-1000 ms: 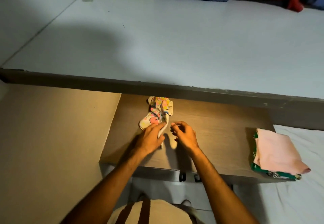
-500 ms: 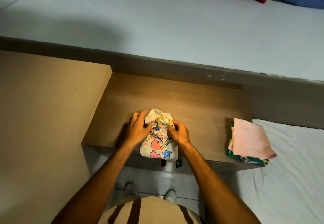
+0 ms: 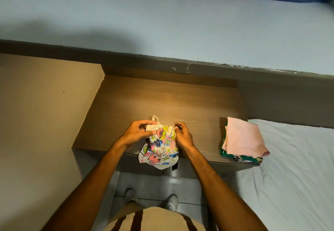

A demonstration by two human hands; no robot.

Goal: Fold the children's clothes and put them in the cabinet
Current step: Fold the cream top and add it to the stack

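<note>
While our left hand [image 3: 134,135] and right hand [image 3: 182,135] pinch the cartoon-print garment [image 3: 160,147] half-folded on the worktop [image 3: 189,108], two folded pieces [image 3: 243,140] wait beside it, nothing visibly shelved yet.

Brown wood-grain tabletop [image 3: 180,100] sits in the middle, lit warm in its centre. Pale blue bed surface [image 3: 162,23] runs across the whole top behind a dark grey ledge [image 3: 126,61]. Plain tan panel [image 3: 41,113] fills the left side. White sheet [image 3: 298,167] covers the lower right. Down below, grey floor tiles [image 3: 189,185] and a pair of grey shoes [image 3: 170,202], plus a beige striped shirt [image 3: 153,220].
</note>
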